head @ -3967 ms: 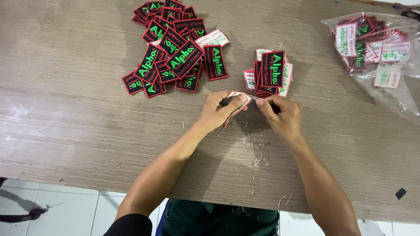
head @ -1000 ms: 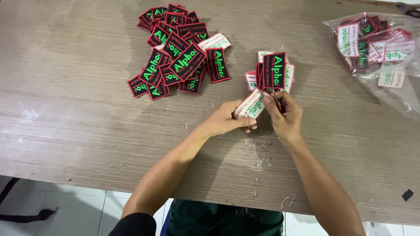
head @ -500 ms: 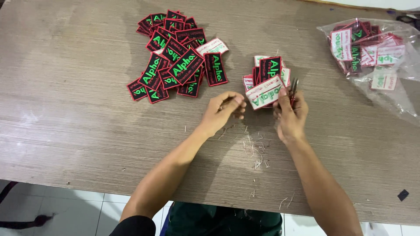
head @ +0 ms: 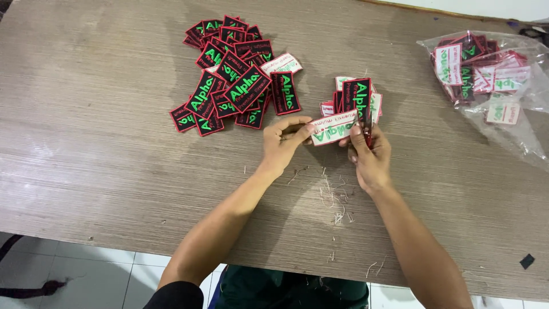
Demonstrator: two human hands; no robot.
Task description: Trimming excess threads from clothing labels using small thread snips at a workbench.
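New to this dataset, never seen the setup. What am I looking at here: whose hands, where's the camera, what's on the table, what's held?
There is no machine: one person works with bare hands, filmed by a camera worn on their head that looks down at a wooden table.

The left hand and right hand hold one embroidered patch between them, pale back side up. The right hand also grips a small dark tool, too small to identify.

On the table lie a loose heap of black patches with red borders and green lettering, a smaller stack of patches just beyond the hands, and at the far right a clear plastic bag of more patches. Short thread clippings lie scattered near the wrists.
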